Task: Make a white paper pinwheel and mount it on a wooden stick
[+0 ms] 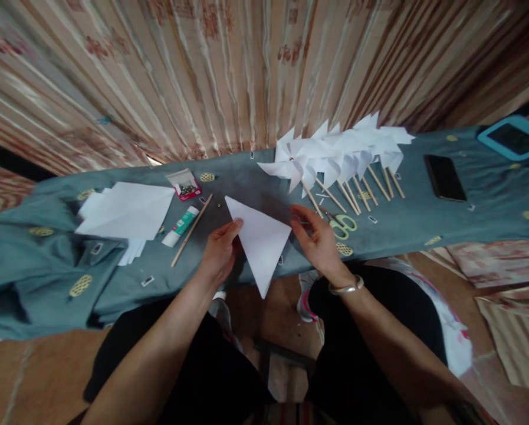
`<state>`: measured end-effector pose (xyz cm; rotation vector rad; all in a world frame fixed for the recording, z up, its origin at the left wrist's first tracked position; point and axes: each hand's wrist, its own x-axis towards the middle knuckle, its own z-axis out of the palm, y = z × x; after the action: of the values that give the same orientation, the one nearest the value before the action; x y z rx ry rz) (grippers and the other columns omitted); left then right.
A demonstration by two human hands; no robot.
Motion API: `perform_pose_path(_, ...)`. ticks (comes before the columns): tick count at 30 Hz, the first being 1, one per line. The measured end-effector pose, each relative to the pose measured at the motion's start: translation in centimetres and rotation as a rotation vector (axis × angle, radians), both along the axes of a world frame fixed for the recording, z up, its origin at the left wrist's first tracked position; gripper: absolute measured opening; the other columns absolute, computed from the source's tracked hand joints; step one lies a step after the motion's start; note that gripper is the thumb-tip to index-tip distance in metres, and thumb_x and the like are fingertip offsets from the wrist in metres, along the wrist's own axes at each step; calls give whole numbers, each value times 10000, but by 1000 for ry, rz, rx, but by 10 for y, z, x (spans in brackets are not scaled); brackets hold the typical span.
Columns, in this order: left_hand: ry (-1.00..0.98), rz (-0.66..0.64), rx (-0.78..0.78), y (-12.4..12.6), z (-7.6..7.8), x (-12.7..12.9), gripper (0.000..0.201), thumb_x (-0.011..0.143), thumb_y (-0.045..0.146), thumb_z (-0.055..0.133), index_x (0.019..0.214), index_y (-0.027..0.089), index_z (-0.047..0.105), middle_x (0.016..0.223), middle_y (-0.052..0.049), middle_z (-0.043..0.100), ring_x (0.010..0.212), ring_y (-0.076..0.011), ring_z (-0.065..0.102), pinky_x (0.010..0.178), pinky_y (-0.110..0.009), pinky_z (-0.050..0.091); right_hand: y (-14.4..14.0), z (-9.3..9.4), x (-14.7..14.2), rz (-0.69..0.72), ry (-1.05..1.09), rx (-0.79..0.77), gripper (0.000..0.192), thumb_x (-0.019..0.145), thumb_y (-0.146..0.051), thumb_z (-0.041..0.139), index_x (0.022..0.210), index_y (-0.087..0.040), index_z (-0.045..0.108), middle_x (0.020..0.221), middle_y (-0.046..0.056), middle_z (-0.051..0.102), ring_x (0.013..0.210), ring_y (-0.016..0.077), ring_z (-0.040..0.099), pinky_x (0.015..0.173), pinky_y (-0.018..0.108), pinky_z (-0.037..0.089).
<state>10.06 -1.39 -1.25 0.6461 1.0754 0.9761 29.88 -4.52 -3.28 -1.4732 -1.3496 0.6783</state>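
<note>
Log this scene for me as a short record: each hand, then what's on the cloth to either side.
Left hand: holding the white paper triangle by its left edge
Right hand: beside the triangle's right corner, contact unclear
Right wrist: silver bangle
Left side: white paper sheets, open red box, glue stick, wooden stick
Right side: paper pinwheels, green-handled scissors, dark phone, blue-framed device
Surface: grey-green patterned cloth

Dim light, soft blur, stretched edges.
</note>
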Motion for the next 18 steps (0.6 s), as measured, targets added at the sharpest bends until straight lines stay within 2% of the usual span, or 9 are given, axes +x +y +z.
perform_pose_path(3, 3, 26, -37, 0, 0, -5, 161, 828, 310, 654, 836, 160, 711, 905, -73, 766, 915, -217, 711, 759, -294, 560, -12, 1, 1, 4, -318, 117, 439, 930, -307, 491, 1358, -217, 525, 1396, 125, 576, 1292, 267, 541, 1059, 500, 477)
perform_pose_path(5, -5, 38, -64, 0, -1, -6, 159, 874, 274, 591, 866, 162, 704, 914, -76, 767, 931, -211, 714, 785, -302, 567, -18, 2, 1, 31, -394, 141, 463, 946, -276, 446, 1405, -227, 477, 1469, 113, 513, 1395, 255, 442, 1138, 520, 402)
perform_pose_path(7, -27, 51, -84, 0, -1, -7, 158, 890, 261, 573, 884, 161, 695, 904, -75, 767, 922, -205, 720, 811, -311, 573, -20, 2, 0, 56, -369, 124, 463, 954, -273, 429, 1412, -230, 472, 1476, 109, 507, 1401, 252, 437, 1151, 515, 388)
perform_pose_path(10, -60, 80, -101, 0, 0, -8, 157, 902, 242, 561, 905, 145, 685, 861, -72, 764, 863, -188, 729, 824, -308, 582, -20, 0, -4, 70, -152, 34, 431, 956, -330, 469, 1372, -228, 522, 1409, 117, 573, 1280, 260, 563, 1061, 468, 478)
perform_pose_path(13, -85, 94, -119, 1, 2, -8, 164, 920, 227, 540, 911, 137, 677, 831, -67, 762, 815, -171, 731, 809, -289, 590, -16, -4, -9, 80, 175, -117, 398, 926, -466, 539, 1223, -220, 640, 1197, 104, 704, 1047, 245, 684, 887, 404, 562)
perform_pose_path(15, -98, 92, -126, 0, 3, -8, 158, 922, 218, 542, 921, 136, 677, 848, -71, 764, 825, -172, 732, 813, -287, 590, -12, -7, -12, 112, 350, -196, 416, 863, -550, 608, 1093, -217, 703, 1019, 77, 753, 885, 218, 701, 768, 357, 576)
perform_pose_path(18, -122, 84, -134, -1, 3, -6, 144, 905, 206, 565, 932, 121, 677, 880, -92, 765, 874, -191, 733, 849, -313, 584, -9, -9, -16, 161, 479, -230, 423, 752, -587, 716, 942, -210, 743, 838, 39, 750, 711, 166, 654, 669, 303, 549)
